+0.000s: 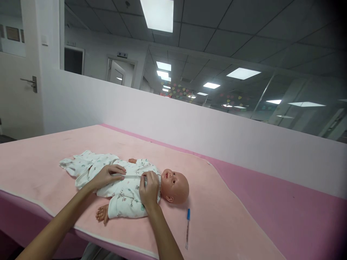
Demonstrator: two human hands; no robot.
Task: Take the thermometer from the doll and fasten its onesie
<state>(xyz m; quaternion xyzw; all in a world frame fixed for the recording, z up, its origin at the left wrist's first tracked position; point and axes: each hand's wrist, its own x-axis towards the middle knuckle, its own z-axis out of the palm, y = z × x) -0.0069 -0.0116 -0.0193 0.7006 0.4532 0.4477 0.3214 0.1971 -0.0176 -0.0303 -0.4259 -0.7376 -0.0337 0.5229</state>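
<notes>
A baby doll (175,186) lies on its back on a light pink mat (217,224), head to the right. It wears a white printed romper (127,195). My left hand (108,175) rests on the doll's belly, fingers pinching the romper's front edge. My right hand (149,189) presses on the chest near the collar and grips the same front edge. The doll's bare hand (102,213) sticks out of the near sleeve.
A blue-capped pen (187,228) lies on the mat to the right of my right forearm. The mat covers a darker pink tabletop (298,213). A white partition wall (217,133) runs behind the table. A door (16,90) stands far left.
</notes>
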